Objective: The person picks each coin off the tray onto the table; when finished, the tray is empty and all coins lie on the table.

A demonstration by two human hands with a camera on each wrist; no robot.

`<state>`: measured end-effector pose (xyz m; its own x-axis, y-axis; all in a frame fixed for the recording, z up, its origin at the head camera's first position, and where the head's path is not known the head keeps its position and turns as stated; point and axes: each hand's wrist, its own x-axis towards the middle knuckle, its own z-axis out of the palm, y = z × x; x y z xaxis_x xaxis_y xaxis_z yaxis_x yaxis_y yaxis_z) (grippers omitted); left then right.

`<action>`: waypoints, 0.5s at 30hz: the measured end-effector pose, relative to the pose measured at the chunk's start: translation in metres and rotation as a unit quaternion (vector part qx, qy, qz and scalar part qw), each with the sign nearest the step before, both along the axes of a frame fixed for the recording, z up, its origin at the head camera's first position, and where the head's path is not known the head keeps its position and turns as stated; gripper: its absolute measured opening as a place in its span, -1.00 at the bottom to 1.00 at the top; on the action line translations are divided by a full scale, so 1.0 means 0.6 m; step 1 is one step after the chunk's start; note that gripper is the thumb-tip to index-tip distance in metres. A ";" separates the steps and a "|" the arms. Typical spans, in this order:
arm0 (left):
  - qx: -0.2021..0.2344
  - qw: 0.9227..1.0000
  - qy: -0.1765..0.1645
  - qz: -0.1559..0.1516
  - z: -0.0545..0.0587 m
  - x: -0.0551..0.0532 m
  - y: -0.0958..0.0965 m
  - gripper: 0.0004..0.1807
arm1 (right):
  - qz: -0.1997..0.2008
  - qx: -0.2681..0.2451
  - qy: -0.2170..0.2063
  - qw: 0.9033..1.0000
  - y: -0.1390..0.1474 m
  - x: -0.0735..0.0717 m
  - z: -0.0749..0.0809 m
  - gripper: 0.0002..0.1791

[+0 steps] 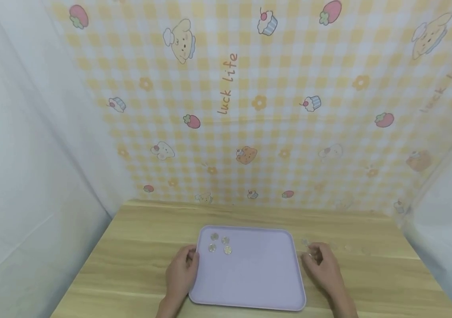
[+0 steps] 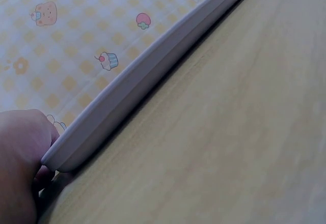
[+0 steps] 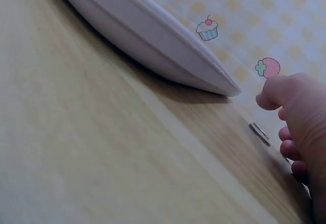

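A pale purple rectangular tray (image 1: 257, 269) lies on the wooden table, with several round coins (image 1: 227, 250) in its far left part. My left hand (image 1: 182, 270) grips the tray's left edge; in the left wrist view the thumb side of this hand (image 2: 23, 152) is over the rim and a fingertip shows beneath. To the right of the tray, my right hand (image 1: 325, 267) is low over the table with loosely bent fingers. Its thumb (image 3: 275, 92) stands apart from the fingers in the right wrist view. A coin (image 3: 260, 134) lies close by, and another shiny edge shows partly hidden among the fingers.
More small coins, faint in the head view, lie on the table (image 1: 377, 274) beyond and right of my right hand, one coin (image 1: 305, 241) near the tray's right edge. A yellow checked cloth (image 1: 273, 132) hangs behind the table. White walls (image 1: 31, 176) stand at both sides.
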<state>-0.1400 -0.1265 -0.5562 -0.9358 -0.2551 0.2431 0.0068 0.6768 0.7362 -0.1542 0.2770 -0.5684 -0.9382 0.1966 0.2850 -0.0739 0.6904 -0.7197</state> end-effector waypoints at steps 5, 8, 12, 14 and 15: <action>-0.001 1.000 -0.002 0.002 0.001 0.001 0.000 -0.75 | 0.000 -0.029 0.039 0.999 -0.002 0.003 0.002 -0.70; -0.003 1.000 0.001 0.001 0.002 0.000 0.000 -0.75 | -0.012 -0.040 0.040 0.998 -0.005 0.004 0.005 -0.74; -0.007 1.000 0.010 0.001 0.003 0.000 0.000 -0.76 | -0.040 -0.070 0.027 0.996 -0.011 0.006 0.012 -0.77; -0.008 1.000 0.013 0.002 0.003 0.001 0.000 -0.76 | -0.048 -0.085 0.028 0.995 -0.016 0.008 0.017 -0.76; -0.009 1.000 0.013 0.003 0.002 0.001 -0.001 -0.76 | -0.051 -0.093 0.029 0.994 -0.020 0.009 0.019 -0.76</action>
